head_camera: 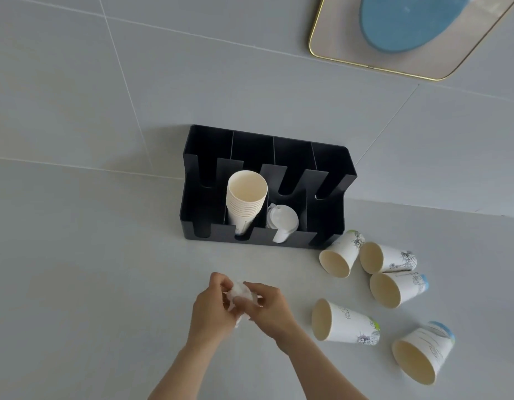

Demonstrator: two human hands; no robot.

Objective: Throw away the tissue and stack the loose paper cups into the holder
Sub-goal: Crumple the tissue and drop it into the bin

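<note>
A crumpled white tissue (pixel 240 293) is pinched between my left hand (pixel 214 307) and my right hand (pixel 268 306), just above the pale counter, in front of the holder. The black cup holder (pixel 330 215) stands against the wall with several slots; one slot holds a leaning stack of paper cups (pixel 245 197), the slot beside it holds white lids (pixel 281 222). Several loose paper cups lie on their sides to the right: one (pixel 340 254) by the holder's corner, one (pixel 387 258) beside it, and one (pixel 343 321) nearest my right hand.
A gold-rimmed mirror (pixel 330 57) hangs on the tiled wall at the top right. More fallen cups (pixel 423 353) lie near the right edge of the counter. No bin is in view.
</note>
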